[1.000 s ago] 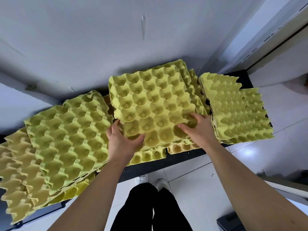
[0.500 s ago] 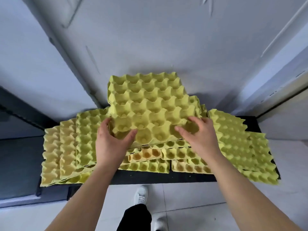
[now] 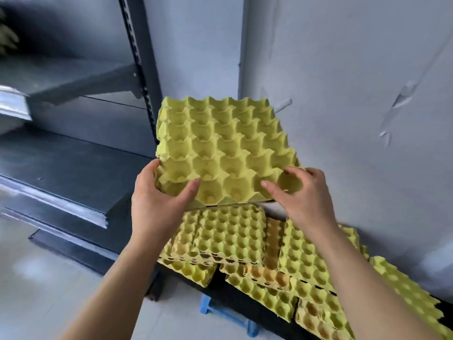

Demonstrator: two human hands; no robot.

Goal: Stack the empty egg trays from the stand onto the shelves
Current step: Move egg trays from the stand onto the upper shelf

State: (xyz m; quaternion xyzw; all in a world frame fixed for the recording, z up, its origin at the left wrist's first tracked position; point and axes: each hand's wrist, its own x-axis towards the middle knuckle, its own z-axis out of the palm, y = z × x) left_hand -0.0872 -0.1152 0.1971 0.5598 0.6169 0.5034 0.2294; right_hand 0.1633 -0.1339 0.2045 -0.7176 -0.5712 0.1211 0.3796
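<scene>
Lifted clear of the heap since half a second ago and swung left toward the racking: egg tray (image 3: 220, 153), cups up, now in the air above the stand (image 3: 264, 315), just right of the dark shelf upright (image 3: 139, 69). Head turned left too, with shelves (image 3: 61, 173) now in frame, unseen before.

Left hand (image 3: 157, 200): gripping the near left corner, thumb laid across a cup on top, fingers tucked beneath and hidden. Right hand (image 3: 304, 200): gripping the near right corner, thumb and curled fingers over the top face, underside contact not visible. Same tray in both grips. Single tray or a thin nested few: cannot tell, though with a dark seam along the near edge hinting at more than one.

Below: remaining trays (image 3: 228, 231) in overlapping, untidy piles on the stand, some cups up, some inverted. Blue plastic piece (image 3: 220, 312) under the stand edge, on pale floor.

Step in hand, by judgement: carry phase, with pickup done and placement not yet begun. Much still left on the stand, so a long way from finished.

Next move likely to call for: further swing left past the upright, tray kept level, far edge led in over the shelf lip, then set flat and squared for later nesting. Risk: far left corner catching the upright.
</scene>
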